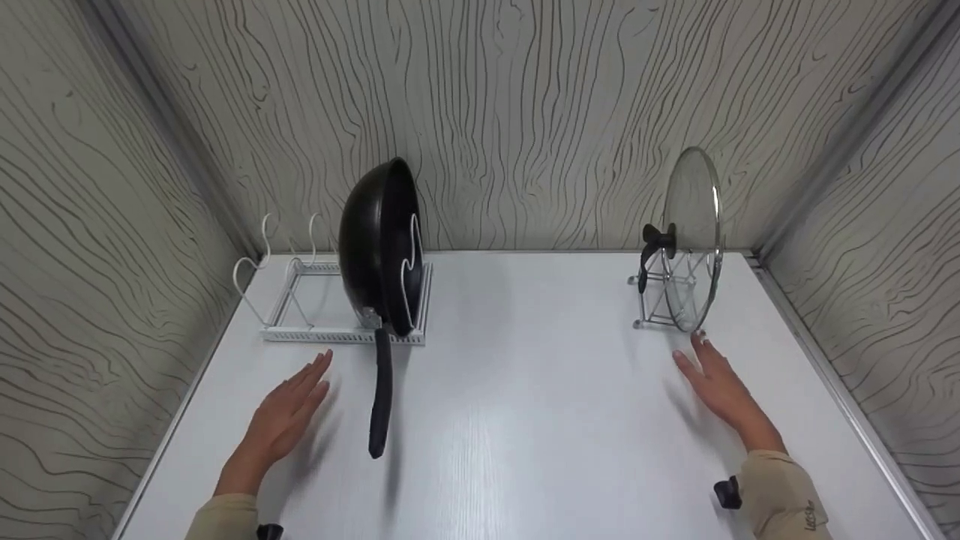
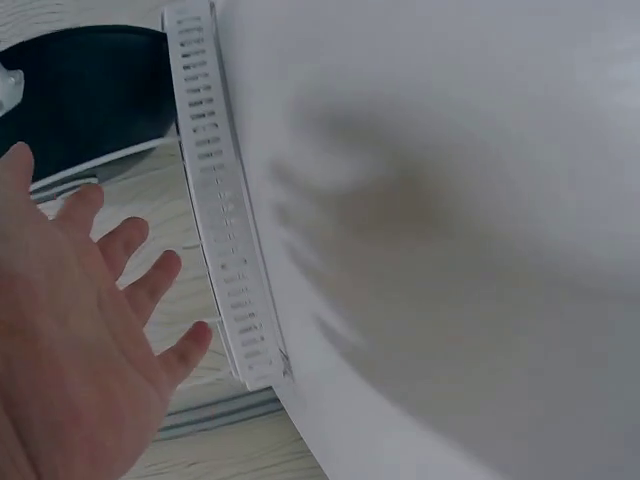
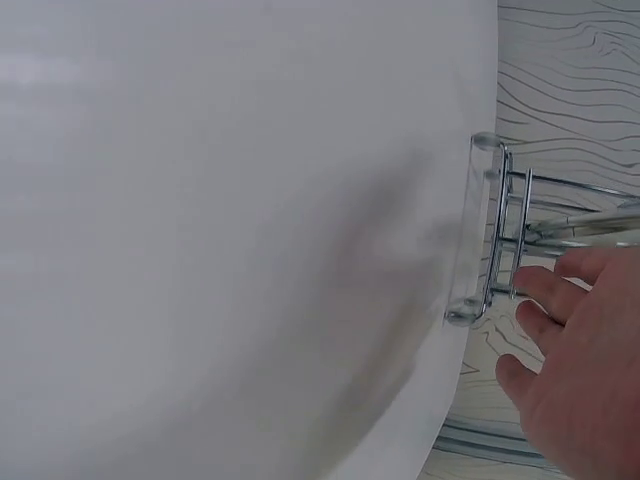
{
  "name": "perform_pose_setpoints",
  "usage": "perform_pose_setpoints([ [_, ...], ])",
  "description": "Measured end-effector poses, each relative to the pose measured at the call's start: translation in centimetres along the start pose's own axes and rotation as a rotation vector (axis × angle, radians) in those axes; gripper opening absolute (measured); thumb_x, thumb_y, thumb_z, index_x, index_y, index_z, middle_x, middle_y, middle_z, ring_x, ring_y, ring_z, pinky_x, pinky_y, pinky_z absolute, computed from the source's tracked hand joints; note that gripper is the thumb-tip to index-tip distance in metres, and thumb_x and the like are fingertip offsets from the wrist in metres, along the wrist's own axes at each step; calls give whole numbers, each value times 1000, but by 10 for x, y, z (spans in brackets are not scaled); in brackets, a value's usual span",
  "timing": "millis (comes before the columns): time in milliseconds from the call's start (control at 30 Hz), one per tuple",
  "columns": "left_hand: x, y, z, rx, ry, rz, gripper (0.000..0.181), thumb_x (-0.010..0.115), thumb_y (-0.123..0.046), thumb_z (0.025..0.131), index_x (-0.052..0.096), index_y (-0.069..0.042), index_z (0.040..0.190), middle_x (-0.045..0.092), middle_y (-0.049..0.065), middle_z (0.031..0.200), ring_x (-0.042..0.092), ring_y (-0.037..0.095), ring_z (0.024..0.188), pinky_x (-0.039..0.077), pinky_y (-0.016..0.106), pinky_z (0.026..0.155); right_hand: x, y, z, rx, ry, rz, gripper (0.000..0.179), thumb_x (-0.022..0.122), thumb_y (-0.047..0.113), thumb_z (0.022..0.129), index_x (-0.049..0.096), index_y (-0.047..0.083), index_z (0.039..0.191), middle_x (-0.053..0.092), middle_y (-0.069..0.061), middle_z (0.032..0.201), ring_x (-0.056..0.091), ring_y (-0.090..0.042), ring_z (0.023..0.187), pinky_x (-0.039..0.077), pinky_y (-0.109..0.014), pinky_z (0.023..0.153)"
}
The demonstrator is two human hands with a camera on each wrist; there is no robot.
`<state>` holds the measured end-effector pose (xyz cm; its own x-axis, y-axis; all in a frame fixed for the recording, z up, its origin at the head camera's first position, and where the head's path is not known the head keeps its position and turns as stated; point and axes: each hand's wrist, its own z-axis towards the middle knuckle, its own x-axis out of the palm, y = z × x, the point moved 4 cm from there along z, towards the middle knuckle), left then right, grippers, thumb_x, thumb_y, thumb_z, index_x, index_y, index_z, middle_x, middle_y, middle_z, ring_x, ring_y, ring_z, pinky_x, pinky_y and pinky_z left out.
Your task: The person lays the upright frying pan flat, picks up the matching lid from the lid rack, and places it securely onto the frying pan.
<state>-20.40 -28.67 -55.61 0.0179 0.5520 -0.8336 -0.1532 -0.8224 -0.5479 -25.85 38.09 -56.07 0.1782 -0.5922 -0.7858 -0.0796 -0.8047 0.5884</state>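
Note:
My left hand (image 1: 285, 412) hovers over the table with fingers extended, in front of a white rack (image 1: 322, 335) and left of a wok's handle (image 1: 381, 397). The black wok (image 1: 364, 232) stands on edge in the rack's right part, its handle pointing toward me. Over on the right, my right hand (image 1: 720, 386) reaches forward with fingers straight, its tips near the lower edge of a glass lid (image 1: 694, 225). That lid stands upright in a small chrome wire rack (image 1: 652, 319), its black knob (image 1: 658, 240) facing left. Both hands hold nothing.
The white tabletop (image 1: 517, 390) meets a wood-patterned back wall (image 1: 517, 127). Similar panels flank it on the left (image 1: 90, 247) and right (image 1: 892, 247). White wire hooks (image 1: 266, 240) rise from the left part of the white rack.

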Motion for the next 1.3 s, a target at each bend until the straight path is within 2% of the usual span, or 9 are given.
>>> perform_pose_setpoints([
  [133,9,-18,-2,5,68,-159,51,30,-41,114,30,-25,163,32,5,168,30,38,155,22,62,124,11,13,0,-3,36,19,85,29,58,109,6,-5,162,-1,-39,165,0,-61,151,5,-74,120],
  [333,19,-43,-5,3,167,-350,49,22,-40,115,31,-30,162,32,1,168,25,36,157,17,61,126,26,32,5,-35,72,51,81,28,58,110,6,1,164,0,-35,167,0,-56,154,3,-72,121],
  [467,23,-57,-8,-41,228,-459,54,18,-43,115,36,-22,161,33,4,168,23,35,158,16,58,127,35,46,9,-66,82,93,78,27,56,111,8,3,165,2,-30,169,0,-51,157,2,-68,124],
  [600,28,-68,-13,-85,263,-498,63,18,-49,113,39,-11,159,35,12,166,23,38,157,15,58,127,42,61,13,-100,104,182,75,26,54,111,10,5,165,4,-23,172,-1,-46,159,0,-64,126],
  [700,31,-74,-13,-52,293,-526,62,14,-47,114,38,-12,160,33,9,167,20,36,158,13,58,128,48,75,17,-116,133,255,73,26,54,111,9,9,166,4,-17,173,-3,-42,160,-2,-62,126],
  [833,34,-80,-11,45,343,-607,60,5,-41,114,35,-20,162,30,0,169,15,31,160,7,60,128,57,97,22,-136,174,333,71,26,53,112,7,11,166,4,-14,174,-5,-39,160,-2,-61,127],
  [967,34,-84,-11,96,371,-672,63,-2,-41,112,33,-26,162,35,1,167,16,35,160,3,68,124,63,118,28,-164,210,380,72,24,54,112,1,13,167,5,-12,174,-6,-36,161,-1,-60,127],
  [1167,31,-93,-12,126,407,-743,65,-7,-44,111,30,-32,163,43,1,163,28,36,157,5,73,121,72,150,36,-193,244,428,71,24,54,111,-1,17,167,9,-12,174,-4,-36,161,1,-61,127],
  [1300,28,-97,-14,131,425,-767,66,-8,-46,110,31,-33,163,46,-2,161,32,31,155,9,67,123,81,169,41,-196,252,440,73,23,57,110,0,18,167,9,-11,174,-6,-34,161,0,-60,127],
])
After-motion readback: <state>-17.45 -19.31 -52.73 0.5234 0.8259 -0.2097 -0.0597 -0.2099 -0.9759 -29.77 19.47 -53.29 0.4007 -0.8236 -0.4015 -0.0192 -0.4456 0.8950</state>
